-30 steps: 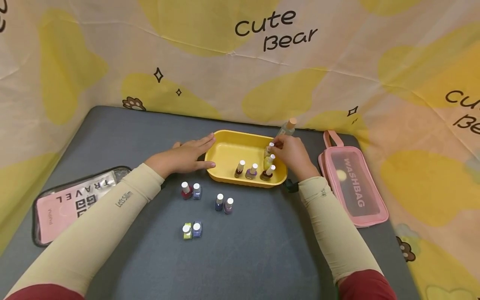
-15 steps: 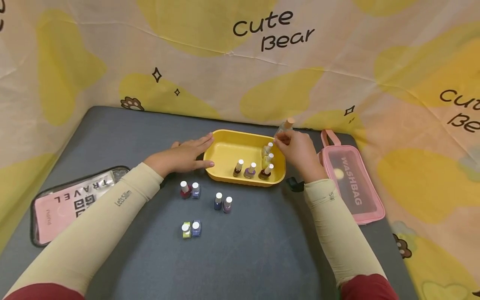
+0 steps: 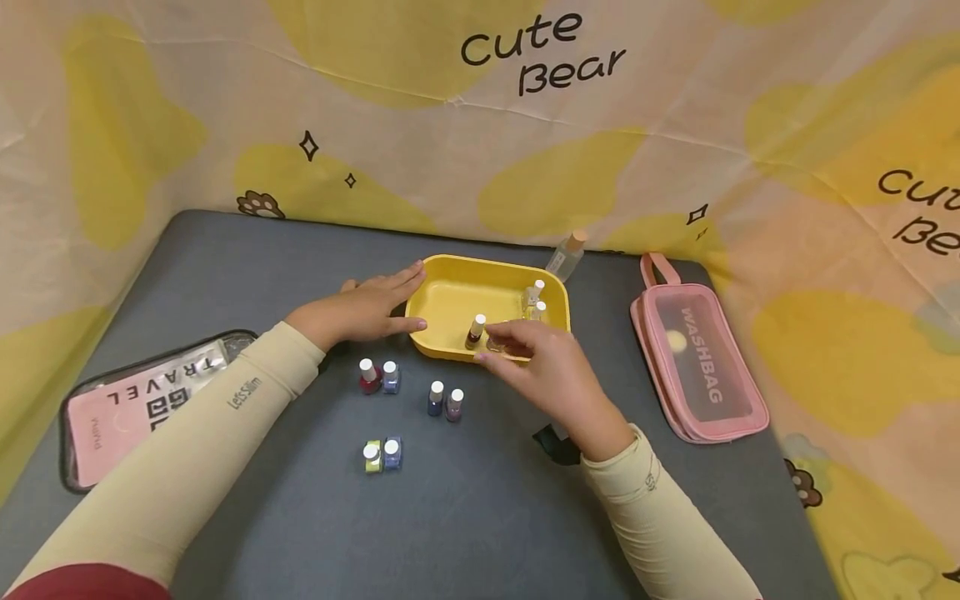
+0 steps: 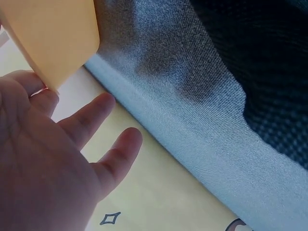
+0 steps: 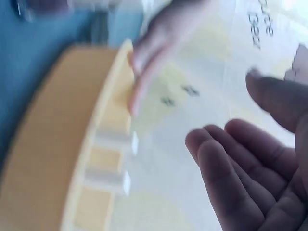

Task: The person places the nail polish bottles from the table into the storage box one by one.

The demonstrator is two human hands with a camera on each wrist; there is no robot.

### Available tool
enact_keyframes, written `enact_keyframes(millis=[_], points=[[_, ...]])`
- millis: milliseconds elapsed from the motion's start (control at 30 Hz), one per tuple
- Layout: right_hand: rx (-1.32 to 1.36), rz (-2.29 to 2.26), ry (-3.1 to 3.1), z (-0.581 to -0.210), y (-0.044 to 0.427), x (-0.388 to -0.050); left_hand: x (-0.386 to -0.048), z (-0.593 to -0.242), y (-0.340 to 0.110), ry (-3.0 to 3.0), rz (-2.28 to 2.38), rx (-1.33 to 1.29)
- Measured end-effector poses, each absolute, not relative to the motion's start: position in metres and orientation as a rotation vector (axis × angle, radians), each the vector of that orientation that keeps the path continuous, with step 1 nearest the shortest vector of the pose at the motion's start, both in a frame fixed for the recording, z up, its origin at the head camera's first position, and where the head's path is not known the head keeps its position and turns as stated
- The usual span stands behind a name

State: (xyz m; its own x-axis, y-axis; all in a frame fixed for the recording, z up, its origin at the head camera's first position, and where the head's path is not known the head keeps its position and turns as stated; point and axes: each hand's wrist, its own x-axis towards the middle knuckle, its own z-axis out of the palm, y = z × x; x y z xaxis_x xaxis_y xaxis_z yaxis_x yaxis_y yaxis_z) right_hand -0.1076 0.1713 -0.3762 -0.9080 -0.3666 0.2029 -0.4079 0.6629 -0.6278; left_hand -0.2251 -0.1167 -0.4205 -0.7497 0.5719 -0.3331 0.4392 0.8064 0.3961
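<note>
A yellow tray point(image 3: 448, 302) holds several small nail polish bottles with white caps. A dark nail polish bottle point(image 3: 473, 338) stands at its front wall, and a clear one point(image 3: 532, 298) stands near its right end. My left hand point(image 3: 362, 311) rests on the tray's left end with fingers spread; the left wrist view shows its fingertips point(image 4: 45, 96) against the tray wall. Over the tray's front right side hovers my right hand point(image 3: 555, 371), which hides some bottles there. In the right wrist view that hand point(image 5: 255, 178) holds nothing, its thumb apart from the bent fingers.
Pairs of nail polish bottles stand on the grey table: red point(image 3: 368, 377) and blue, navy point(image 3: 436, 400) and lilac, yellow-green point(image 3: 372, 458) and blue. A clear peach-capped bottle point(image 3: 566, 257) is behind the tray. A pink washbag point(image 3: 697, 362) lies right, a travel pouch point(image 3: 120, 417) left.
My right hand has left the tray's back right corner and moved forward and left, over the front bottles. My left hand stays on the tray's left end.
</note>
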Motion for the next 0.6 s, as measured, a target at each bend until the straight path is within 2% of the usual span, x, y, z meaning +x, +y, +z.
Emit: enact_keyframes(millis=[267,600], points=[[0.754,1.116,-2.887,-0.411,0.152,-0.080,-0.227,-0.422,-0.116,2.556,0.407,0.746],[0.720,1.150,-2.868,-0.428,0.140,-0.076,-0.228,-0.427,-0.118,2.577,0.397,0.764]])
